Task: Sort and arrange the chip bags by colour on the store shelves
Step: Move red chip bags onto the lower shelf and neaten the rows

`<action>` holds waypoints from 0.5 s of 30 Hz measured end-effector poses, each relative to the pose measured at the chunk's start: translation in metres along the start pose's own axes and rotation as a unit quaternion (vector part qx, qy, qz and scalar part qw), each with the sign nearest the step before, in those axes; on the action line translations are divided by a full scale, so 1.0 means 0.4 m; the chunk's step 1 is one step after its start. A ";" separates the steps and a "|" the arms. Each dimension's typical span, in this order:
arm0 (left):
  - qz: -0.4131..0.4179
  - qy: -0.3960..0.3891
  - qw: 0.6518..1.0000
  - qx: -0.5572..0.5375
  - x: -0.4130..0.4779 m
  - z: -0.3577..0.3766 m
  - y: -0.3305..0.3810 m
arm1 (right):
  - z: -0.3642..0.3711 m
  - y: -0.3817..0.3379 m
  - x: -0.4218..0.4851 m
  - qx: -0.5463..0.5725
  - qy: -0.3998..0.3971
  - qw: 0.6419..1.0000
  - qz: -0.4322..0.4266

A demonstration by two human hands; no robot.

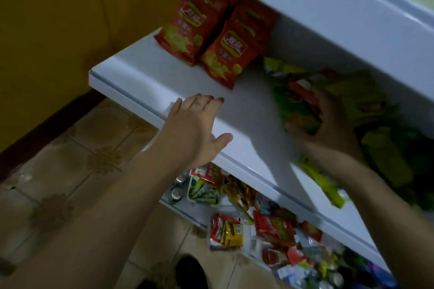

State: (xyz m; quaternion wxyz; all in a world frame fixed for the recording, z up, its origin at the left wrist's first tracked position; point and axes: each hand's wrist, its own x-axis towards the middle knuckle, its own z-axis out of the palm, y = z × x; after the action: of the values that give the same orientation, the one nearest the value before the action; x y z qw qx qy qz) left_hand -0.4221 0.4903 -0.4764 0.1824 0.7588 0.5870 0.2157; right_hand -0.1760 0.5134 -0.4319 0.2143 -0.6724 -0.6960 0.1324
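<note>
On the white metal shelf (pixel 145 77), red foil chip bags (pixel 223 37) sit grouped at twelve o'clock; our left hand (pixel 195 129) braces flat and empty, while our right hand (pixel 328 124), at three o'clock, clutches a green foil chip bag (pixel 296 110) for sorting

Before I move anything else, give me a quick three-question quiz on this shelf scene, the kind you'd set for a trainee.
1. True or false: the left hand rests open on the front edge of the shelf.
2. The bag gripped by the right hand is mainly: A red, B green, C blue.
3. Fill in: the red bags stand at the ___ end of the shelf.

Key: 1 true; 2 B; 3 left.
</note>
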 end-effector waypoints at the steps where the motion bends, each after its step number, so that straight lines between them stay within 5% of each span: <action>1: 0.018 -0.004 1.000 -0.006 -0.009 0.013 0.025 | -0.021 0.026 -0.044 -0.016 -0.007 1.000 -0.001; 7: 0.074 -0.041 0.996 -0.014 -0.040 0.117 0.179 | -0.093 0.176 -0.231 -0.124 0.012 0.992 0.026; 15: 0.103 -0.047 0.992 -0.048 -0.037 0.258 0.365 | -0.147 0.340 -0.315 -0.111 0.031 0.992 0.046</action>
State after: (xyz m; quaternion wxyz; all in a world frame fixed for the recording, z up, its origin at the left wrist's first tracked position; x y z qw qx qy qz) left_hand -0.2510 0.4380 -0.4875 0.2231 0.8151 0.4849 0.2253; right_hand -0.0277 0.3903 -0.4599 0.1530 -0.7271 -0.6679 0.0432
